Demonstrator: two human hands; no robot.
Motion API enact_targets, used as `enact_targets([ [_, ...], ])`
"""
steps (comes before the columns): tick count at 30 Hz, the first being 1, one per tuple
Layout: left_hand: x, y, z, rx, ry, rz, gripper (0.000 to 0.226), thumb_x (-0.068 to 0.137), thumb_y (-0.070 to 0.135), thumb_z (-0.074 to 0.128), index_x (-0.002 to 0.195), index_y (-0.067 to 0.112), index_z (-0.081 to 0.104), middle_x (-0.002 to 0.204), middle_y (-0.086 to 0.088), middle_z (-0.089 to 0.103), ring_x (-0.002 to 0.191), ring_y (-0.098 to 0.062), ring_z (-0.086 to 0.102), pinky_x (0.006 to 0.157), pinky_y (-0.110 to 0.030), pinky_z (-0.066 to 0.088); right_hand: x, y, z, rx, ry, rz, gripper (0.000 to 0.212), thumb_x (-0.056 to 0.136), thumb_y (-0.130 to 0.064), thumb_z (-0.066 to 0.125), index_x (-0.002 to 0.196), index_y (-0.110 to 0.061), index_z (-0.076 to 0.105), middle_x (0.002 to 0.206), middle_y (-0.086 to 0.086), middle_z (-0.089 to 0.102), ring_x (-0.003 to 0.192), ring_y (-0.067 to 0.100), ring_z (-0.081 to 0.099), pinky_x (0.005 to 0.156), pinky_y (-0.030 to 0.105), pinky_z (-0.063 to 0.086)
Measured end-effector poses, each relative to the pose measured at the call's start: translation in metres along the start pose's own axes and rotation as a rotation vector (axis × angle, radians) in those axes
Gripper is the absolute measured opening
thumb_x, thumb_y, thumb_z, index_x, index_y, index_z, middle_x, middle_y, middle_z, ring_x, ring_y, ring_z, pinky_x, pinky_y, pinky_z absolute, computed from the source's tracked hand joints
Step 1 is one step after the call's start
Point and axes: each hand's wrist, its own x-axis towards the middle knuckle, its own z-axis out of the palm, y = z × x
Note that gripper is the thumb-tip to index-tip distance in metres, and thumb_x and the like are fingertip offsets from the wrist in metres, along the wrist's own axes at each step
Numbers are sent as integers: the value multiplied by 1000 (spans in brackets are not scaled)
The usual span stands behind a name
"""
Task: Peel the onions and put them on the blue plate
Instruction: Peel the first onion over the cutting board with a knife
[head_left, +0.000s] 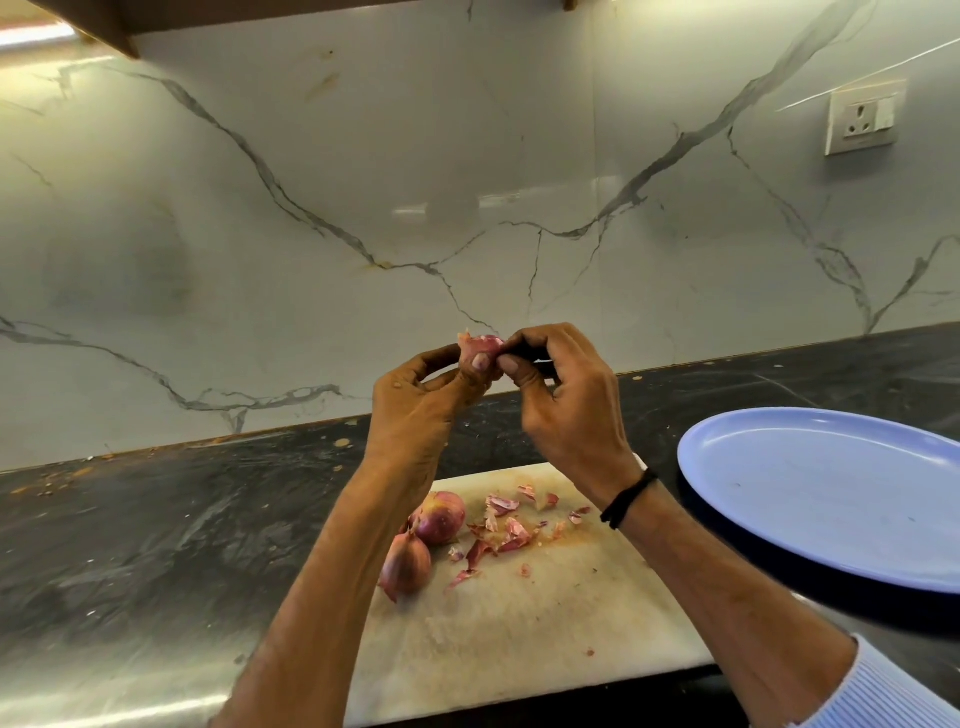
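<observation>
My left hand holds a small pink onion up in front of the wall, fingers curled round it. My right hand pinches the onion's skin at its right side with thumb and fingertips. Two unpeeled onions lie on the white cutting board: one round, one pointed. Loose pink peels are scattered on the board beside them. The blue plate sits to the right with nothing on it.
The board lies on a dark stone counter that runs left and right. A marbled white wall stands behind, with a socket at the upper right. A wooden shelf edge hangs at the top left.
</observation>
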Motion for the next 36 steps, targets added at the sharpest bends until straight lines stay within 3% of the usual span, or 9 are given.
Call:
enact_targets([
  [3, -2, -4, -1, 116, 25, 26, 55, 68, 33, 78, 119, 16, 66, 106, -1, 76, 100, -11, 72, 95, -29, 56, 0, -2, 1, 34, -28, 39, 33, 90, -37, 66, 100, -6, 65, 100, 5, 62, 89, 10, 57, 76, 10, 48],
  [9, -3, -1, 0, 123, -31, 7, 38, 72, 29, 79, 108, 20, 69, 98, -1, 78, 100, -13, 73, 103, -35, 51, 0, 4, 0, 3, 5, 94, 14, 95, -17, 64, 98, -3, 64, 95, 3, 58, 84, 11, 55, 73, 10, 48],
  [15, -3, 0, 1, 65, -38, -21, 42, 67, 32, 80, 106, 17, 71, 100, -7, 78, 102, -21, 73, 104, -42, 51, 1, 2, 0, 8, 35, 124, 8, 94, -8, 65, 97, 0, 64, 93, 4, 58, 79, 5, 54, 71, 7, 47],
  [19, -3, 1, 0, 21, -33, -24, 48, 60, 38, 81, 103, 18, 71, 102, -8, 77, 102, -22, 73, 102, -41, 53, 1, 2, -1, 56, 27, 150, 7, 94, -9, 65, 99, -4, 63, 96, 6, 61, 85, 18, 62, 72, 29, 58],
  [22, -4, 3, 0, 2, -45, -22, 38, 66, 33, 77, 101, 19, 70, 97, -3, 78, 100, -20, 74, 98, -35, 55, 1, 2, -2, 85, 15, 175, 11, 94, -9, 63, 106, -7, 62, 101, 7, 64, 91, 22, 64, 78, 42, 59],
  [27, -2, 1, 0, 10, -56, -4, 35, 69, 28, 73, 103, 20, 68, 90, 4, 78, 96, -17, 74, 96, -31, 56, 0, -3, -4, 93, 12, 209, 15, 94, -12, 67, 107, -10, 59, 101, 4, 64, 93, 19, 64, 81, 34, 57],
  [31, -1, 0, -1, 31, -59, 21, 36, 70, 29, 74, 104, 21, 69, 94, 1, 78, 100, -19, 74, 102, -39, 53, 1, -4, -3, 91, -3, 224, 12, 94, -19, 68, 99, -12, 59, 95, 4, 63, 89, 18, 63, 76, 25, 55],
  [36, 1, -3, -3, 52, -56, 19, 38, 70, 26, 74, 107, 22, 68, 102, -5, 77, 106, -22, 72, 107, -45, 48, 0, -1, -3, 86, -48, 255, 11, 96, -17, 64, 104, -9, 64, 99, 3, 67, 92, 17, 64, 80, 35, 58],
])
